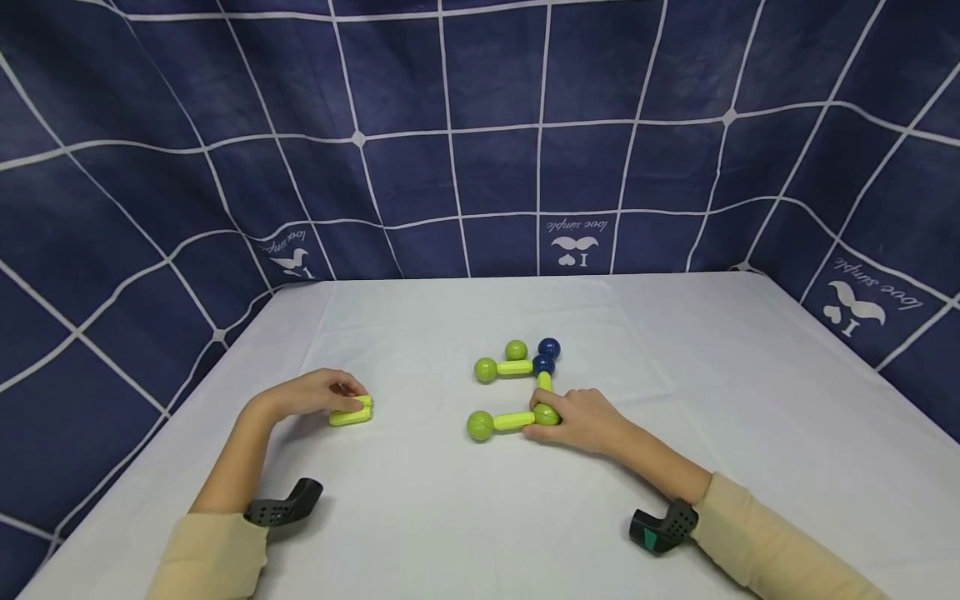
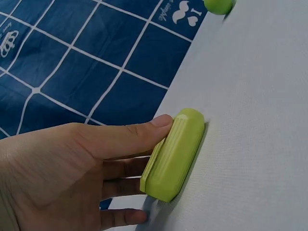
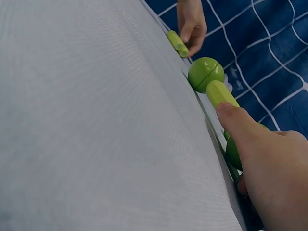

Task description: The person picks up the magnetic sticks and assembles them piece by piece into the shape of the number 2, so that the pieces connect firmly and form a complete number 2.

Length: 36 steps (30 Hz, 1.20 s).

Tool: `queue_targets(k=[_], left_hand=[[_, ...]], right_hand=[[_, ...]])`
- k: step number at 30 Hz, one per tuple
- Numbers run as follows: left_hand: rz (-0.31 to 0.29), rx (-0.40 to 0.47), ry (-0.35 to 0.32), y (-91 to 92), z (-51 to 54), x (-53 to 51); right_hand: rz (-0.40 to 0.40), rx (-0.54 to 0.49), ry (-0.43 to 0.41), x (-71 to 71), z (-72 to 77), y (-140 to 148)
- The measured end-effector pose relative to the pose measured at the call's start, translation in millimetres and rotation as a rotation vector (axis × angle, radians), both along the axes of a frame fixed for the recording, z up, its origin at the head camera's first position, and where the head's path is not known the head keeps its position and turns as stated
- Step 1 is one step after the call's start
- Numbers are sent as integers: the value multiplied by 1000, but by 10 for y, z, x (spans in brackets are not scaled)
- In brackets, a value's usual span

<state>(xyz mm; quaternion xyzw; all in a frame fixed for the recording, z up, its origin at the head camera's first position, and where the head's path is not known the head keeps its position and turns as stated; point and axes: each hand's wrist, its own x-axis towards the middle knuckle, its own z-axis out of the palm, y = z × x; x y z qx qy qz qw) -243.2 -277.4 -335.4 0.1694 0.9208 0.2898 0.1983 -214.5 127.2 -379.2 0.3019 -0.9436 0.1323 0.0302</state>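
Two yellow-green rods (image 1: pixel 351 417): I see left hand (image 1: pixel 317 392) pinching them, thumb opposing fingers; right hand (image 1: pixel 585 421), fingers curled, grips green corner ball (image 1: pixel 548 414) of ball-and-rod frame (image 1: pixel 544 382).

Blue cloth (image 1: pixel 495 171) reads "I" and, seemingly, "love simple".

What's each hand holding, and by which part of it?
The left hand pinches two yellow-green rods, thumb near one end; the right hand grips the green corner ball, thumb against the joined rod.
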Motion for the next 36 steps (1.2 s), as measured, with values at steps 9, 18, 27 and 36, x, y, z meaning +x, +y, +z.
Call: queue_targets(k=[9, 18, 27, 36], left_hand=[[73, 38, 52, 51, -48, -29], [201, 150, 185, 592, 60, 62], [72, 343, -190, 1231, -63, 336], [95, 496, -442, 1439, -141, 492]], right_hand=[[-19, -13, -29, 7, 7, 0], [-34, -58, -8, 25, -6, 3], [-46, -85, -29, 6, -2, -8], [-35, -80, -30, 16, 1, -3]])
